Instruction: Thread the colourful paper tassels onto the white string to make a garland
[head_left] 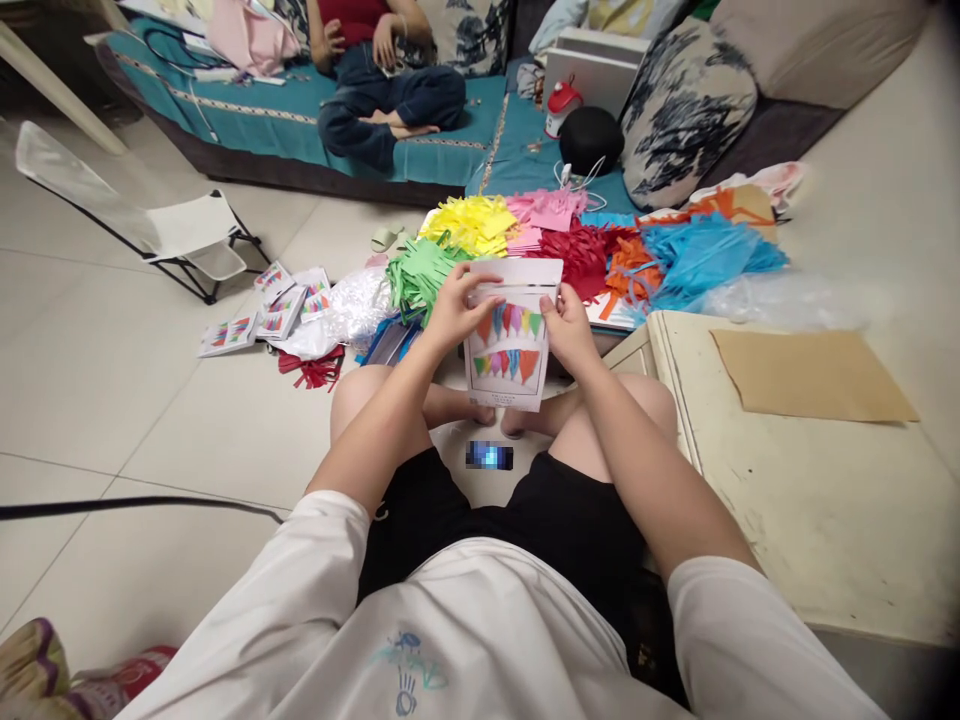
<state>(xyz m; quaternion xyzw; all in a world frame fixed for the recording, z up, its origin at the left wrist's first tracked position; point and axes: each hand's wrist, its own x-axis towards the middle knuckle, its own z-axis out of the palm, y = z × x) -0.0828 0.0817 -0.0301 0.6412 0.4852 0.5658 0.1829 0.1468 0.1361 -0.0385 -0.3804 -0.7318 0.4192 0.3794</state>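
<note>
Between both hands I hold a flat white package printed with colourful tassel garlands, upright above my lap. My left hand grips its upper left side, fingers and thumb near the top flap. On the right edge, my right hand pinches it with the thumb on the front. Just beyond lie bundles of cut paper tassels: green, yellow, pink, red, orange and blue. Whether anything is inside the package is hidden.
Several similar printed packages lie on the floor to the left by clear plastic bags. A folding chair stands farther left. Brown cardboard rests on the cream cabinet. A person sits on the sofa.
</note>
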